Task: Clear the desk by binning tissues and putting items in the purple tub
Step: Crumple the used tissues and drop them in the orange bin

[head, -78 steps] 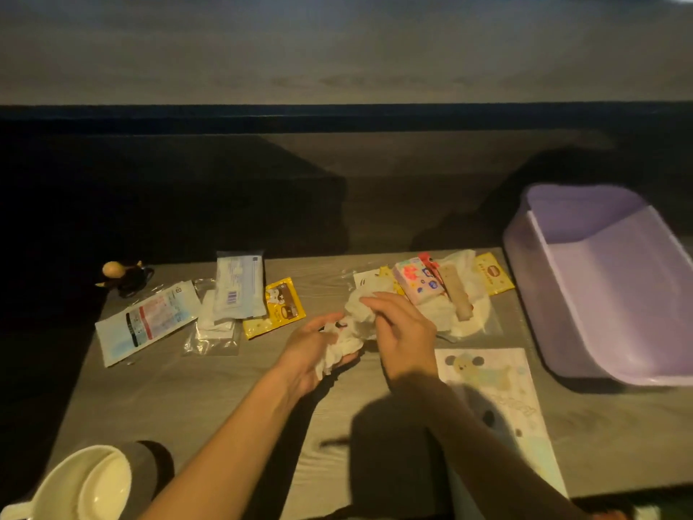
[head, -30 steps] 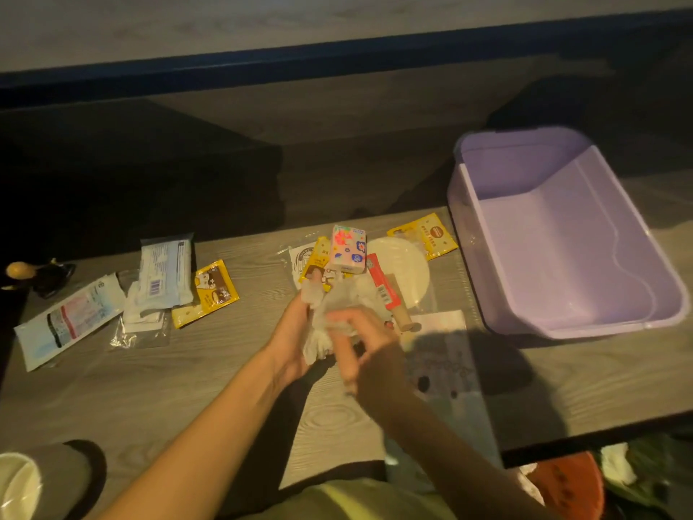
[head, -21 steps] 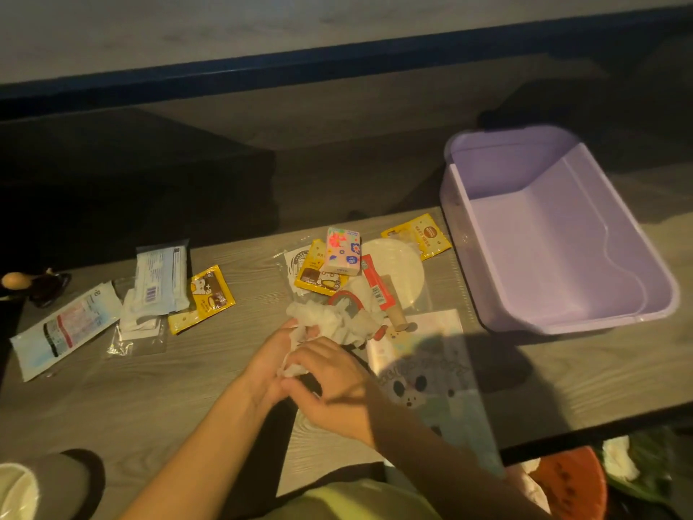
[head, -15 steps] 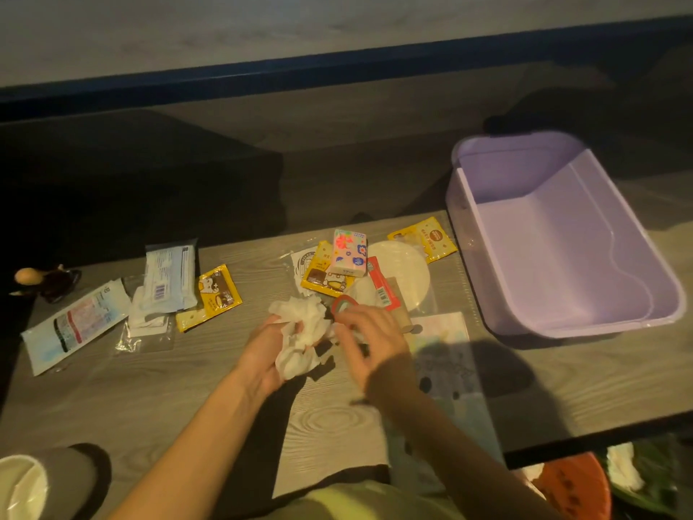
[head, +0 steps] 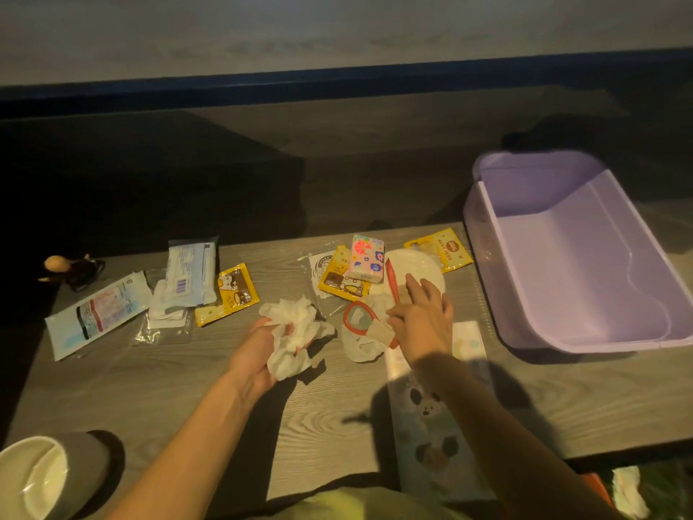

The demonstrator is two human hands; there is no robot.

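One view, head cam, dim light. Left hand (head: 255, 354) holds a crumpled white tissue wad (head: 294, 337), fingers curled around it, just above the desk (head: 168, 377). Right hand (head: 422, 320) is flat, fingers spread wide, lying over a second tissue (head: 360, 345) and a red-rimmed round item (head: 356, 317) beside a clear-wrapped white disc (head: 416, 268); gripping nothing that I can tell. Purple tub (head: 585, 257) stands at the right end of the desk, nothing inside.

Labels: none legible. Floral tissue pack (head: 365, 262) lies on a yellow sachet (head: 341, 285); further yellow sachets at (head: 234, 294) and (head: 440, 249) carry print too small to read. White pack (head: 191, 273) shows a blue barcode; long pouch (head: 99, 311) has red/black print, unreadable. Bear-print sheet (head: 431, 418) lies under the right forearm.
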